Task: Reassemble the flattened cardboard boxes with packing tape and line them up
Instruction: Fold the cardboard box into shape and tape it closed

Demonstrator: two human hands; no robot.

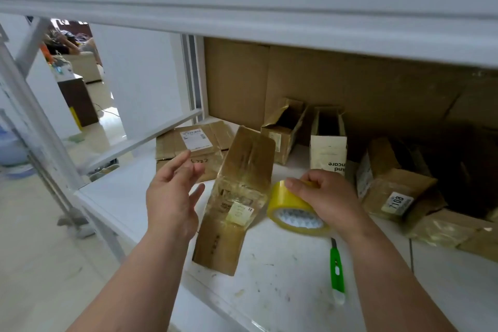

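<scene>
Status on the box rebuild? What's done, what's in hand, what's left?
Done: two small boxes stand open at the shelf back. In hand: right hand grips the yellow tape roll; left hand is open beside the half-formed box. Left: flattened cardboard behind; lining up not yet done.

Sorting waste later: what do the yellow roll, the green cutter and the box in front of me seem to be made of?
Tape roll: glossy, translucent yellow plastic film, judging by its sheen. Cutter: smooth green casing, probably plastic; blade material unclear. Box: matte brown cardboard, shiny where clear tape seems to cover it.
</scene>
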